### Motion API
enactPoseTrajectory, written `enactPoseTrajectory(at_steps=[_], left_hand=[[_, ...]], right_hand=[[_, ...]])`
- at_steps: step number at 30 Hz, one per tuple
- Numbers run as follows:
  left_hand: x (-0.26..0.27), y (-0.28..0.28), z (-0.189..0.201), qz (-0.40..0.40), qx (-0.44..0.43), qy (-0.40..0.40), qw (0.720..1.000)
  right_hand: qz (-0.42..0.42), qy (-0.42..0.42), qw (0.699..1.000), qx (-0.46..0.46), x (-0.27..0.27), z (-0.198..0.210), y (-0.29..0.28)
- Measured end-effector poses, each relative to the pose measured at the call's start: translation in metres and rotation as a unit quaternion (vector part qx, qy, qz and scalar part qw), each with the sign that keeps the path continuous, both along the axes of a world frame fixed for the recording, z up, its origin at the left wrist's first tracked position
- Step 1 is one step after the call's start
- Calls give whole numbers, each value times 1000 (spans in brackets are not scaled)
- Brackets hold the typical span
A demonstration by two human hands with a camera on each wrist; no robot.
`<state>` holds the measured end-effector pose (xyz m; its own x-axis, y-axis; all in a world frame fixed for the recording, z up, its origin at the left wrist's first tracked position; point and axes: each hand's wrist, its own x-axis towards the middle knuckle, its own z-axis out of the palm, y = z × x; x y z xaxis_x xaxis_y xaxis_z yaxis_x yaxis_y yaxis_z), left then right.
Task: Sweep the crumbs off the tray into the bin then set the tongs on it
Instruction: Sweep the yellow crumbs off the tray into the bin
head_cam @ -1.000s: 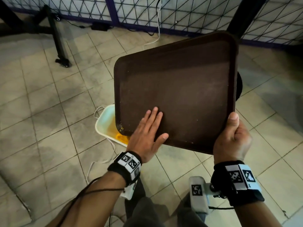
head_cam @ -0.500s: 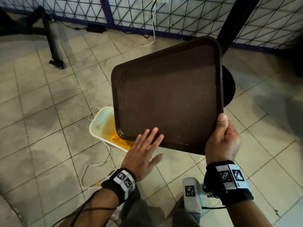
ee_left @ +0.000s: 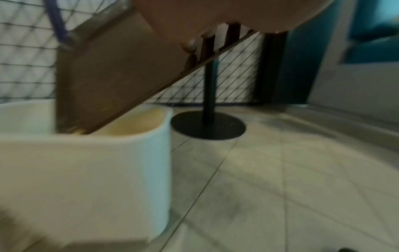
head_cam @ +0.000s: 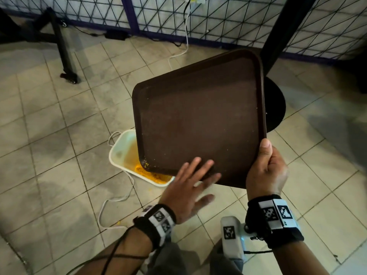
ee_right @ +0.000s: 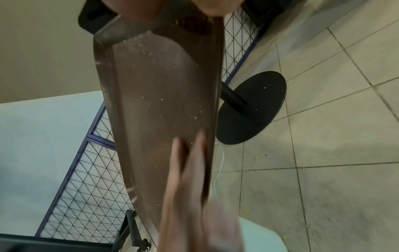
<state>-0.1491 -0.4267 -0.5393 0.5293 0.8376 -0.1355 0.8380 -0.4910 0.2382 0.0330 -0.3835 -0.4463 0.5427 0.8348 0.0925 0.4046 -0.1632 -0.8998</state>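
Note:
A dark brown tray [head_cam: 198, 120] is held tilted, its lower left corner dipping over a white bin [head_cam: 119, 153] on the floor. Orange crumbs [head_cam: 151, 175] lie in the bin, and a few cling to the tray's low corner. My right hand [head_cam: 266, 165] grips the tray's near right corner, thumb on top. My left hand [head_cam: 188, 187] is flat and blurred, its straight fingers lying on the tray's near edge. The left wrist view shows the tray [ee_left: 103, 71] slanting into the bin [ee_left: 86, 170]. The right wrist view shows specks on the tray [ee_right: 164, 95]. No tongs are in view.
A black round stand base [head_cam: 276, 104] sits on the tiled floor behind the tray. A white cable [head_cam: 117, 199] loops beside the bin. A wire-mesh fence [head_cam: 198, 14] runs along the back, with a black frame leg [head_cam: 65, 54] at the left. Scattered crumbs [ee_right: 257, 158] lie on the tiles.
My left hand slid down the tray from its middle to the near edge, staying flat. The tray and right hand kept their hold, and the view shifted a little.

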Motion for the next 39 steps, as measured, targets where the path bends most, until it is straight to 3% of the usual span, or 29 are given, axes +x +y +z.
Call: enactPoseTrajectory(at_steps=[3, 5, 7, 10, 13, 17, 19, 21, 24, 26, 29, 32, 36, 39], left_hand=[[-50, -6, -20, 114, -83, 13, 990], [-65, -4, -16, 156, -86, 11, 984], [-48, 3, -2, 135, -62, -8, 989], [7, 7, 19, 28, 1, -63, 998], [24, 2, 15, -21, 20, -28, 999], [-37, -7, -23, 118, -52, -9, 992], [-76, -9, -38, 207, -100, 48, 972], [-102, -6, -42, 246, -103, 91, 960], [-106, 5, -33, 254, -63, 69, 963], [-96, 5, -30, 218, -48, 28, 974], [-95, 1, -35, 179, -77, 60, 979], [-113, 3, -39, 233, -105, 109, 961], [-114, 28, -25, 259, -54, 37, 964], [-111, 40, -23, 276, -65, 46, 958]], right_hand=[[-7, -2, 1000, -7, 7, -3, -1], [-11, 1, 1000, -16, 9, -7, -1], [-18, -3, 1000, -14, 7, -10, -2], [-17, 5, 1000, -5, 2, -12, -1], [-13, 5, 1000, -5, 5, -8, 1], [-22, 17, 999, 19, 19, -1, 3], [-25, 16, 999, 26, 22, 1, 2], [-27, 7, 999, 24, 24, 2, 0], [-34, -8, 999, 19, 24, 3, -1], [-34, -5, 999, 21, 22, 3, -2], [-27, 4, 999, 17, 23, 4, -3], [-18, -18, 1000, 16, 28, 4, -3], [-16, -27, 999, 16, 28, 5, -4], [-19, -32, 999, 21, 20, 6, -3]])
